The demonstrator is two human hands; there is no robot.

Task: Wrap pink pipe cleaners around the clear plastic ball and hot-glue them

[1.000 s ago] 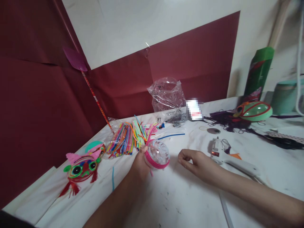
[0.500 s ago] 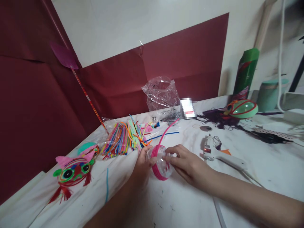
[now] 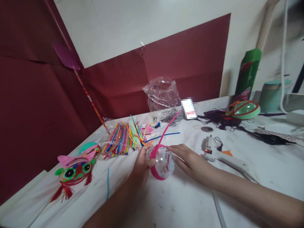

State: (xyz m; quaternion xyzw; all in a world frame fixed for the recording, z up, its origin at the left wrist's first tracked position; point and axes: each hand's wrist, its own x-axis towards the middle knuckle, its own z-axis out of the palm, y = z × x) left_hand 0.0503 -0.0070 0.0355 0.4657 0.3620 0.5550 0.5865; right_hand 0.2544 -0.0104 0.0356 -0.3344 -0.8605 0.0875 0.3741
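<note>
A clear rounded plastic ball (image 3: 165, 163), crinkled along its right side, is held just above the white table. Bright pink pipe cleaners (image 3: 155, 171) wrap its left part in several close turns, and one long pink end (image 3: 168, 126) sticks up and to the right. My left hand (image 3: 143, 160) is closed around the ball's left side, its thumb pressing on the pink turns. From the right, my right hand (image 3: 186, 158) grips the ball's edge, with the fingers along the top and the thumb lower down; the fingertips are partly hidden.
A bundle of coloured pipe cleaners (image 3: 121, 139) lies behind my left hand. At left sits a decorated animal-face lantern (image 3: 74, 172) near a loose blue pipe cleaner (image 3: 108, 183). A glue gun (image 3: 223, 156) with its cord lies right; a green balloon-like piece (image 3: 247, 110) is farther back.
My right hand's fingers have come out from the ball's front and now rest along its upper right edge. The ball has turned slightly, showing more of its clear side.
</note>
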